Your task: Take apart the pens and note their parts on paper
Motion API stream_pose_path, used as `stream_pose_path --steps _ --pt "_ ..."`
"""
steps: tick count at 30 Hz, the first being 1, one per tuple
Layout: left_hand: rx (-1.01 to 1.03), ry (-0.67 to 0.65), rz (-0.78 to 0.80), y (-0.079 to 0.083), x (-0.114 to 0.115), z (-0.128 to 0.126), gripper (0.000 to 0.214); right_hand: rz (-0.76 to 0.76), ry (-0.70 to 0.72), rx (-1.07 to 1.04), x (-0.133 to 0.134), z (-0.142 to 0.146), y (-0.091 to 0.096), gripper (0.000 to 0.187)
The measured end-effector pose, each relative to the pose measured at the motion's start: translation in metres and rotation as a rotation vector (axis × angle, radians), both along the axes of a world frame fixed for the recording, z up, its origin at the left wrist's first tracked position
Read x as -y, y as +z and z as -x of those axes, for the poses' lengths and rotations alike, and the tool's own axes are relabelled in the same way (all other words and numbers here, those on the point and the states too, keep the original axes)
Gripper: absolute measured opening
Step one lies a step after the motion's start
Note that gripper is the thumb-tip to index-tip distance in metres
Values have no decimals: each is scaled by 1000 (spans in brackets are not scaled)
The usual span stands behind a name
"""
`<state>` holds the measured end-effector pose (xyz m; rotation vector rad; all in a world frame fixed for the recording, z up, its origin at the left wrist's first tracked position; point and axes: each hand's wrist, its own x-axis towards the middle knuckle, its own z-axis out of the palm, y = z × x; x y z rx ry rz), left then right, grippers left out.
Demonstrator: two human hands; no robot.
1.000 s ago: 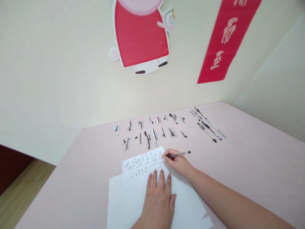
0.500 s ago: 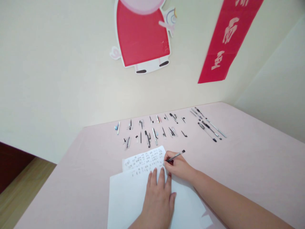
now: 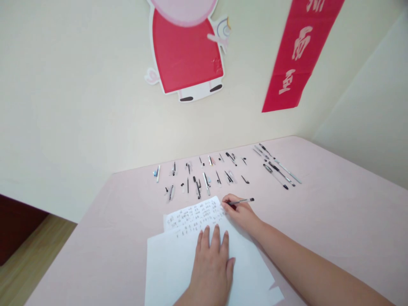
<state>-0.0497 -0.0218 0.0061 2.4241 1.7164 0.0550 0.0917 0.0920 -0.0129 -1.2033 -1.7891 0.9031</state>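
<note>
My right hand (image 3: 238, 209) grips a pen (image 3: 242, 201) with a clear barrel and dark ends, by the upper right edge of a sheet with handwriting (image 3: 191, 214). The pen leans low, its back end pointing right; its writing tip is hidden by my fingers. Flat on a larger white sheet (image 3: 168, 267) lies my left hand (image 3: 212, 263), palm down with fingers spread, just below the written lines. The larger sheet overlaps the lower part of the written one or lies against it; I cannot tell which.
Two rows of pen parts (image 3: 196, 187), with caps, refills and barrels, lie beyond the paper on the pink tabletop (image 3: 105, 238). Several whole pens (image 3: 276, 176) lie to the right. Behind rises a wall with a cartoon cutout (image 3: 188, 51) and a red banner (image 3: 293, 63).
My right hand has moved slightly up, and the pen has tilted flatter, its back end swinging right and down. My left hand stays in place. The view has shifted a little.
</note>
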Motion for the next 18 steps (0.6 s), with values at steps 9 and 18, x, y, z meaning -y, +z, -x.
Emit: stream_pose_path --steps 9,18 --pt "-1 13 72 9 -2 -3 49 -92 -388 -135 -48 -65 -15 36" --pt "56 9 139 13 -2 2 52 -239 -301 351 -67 -79 -30 37"
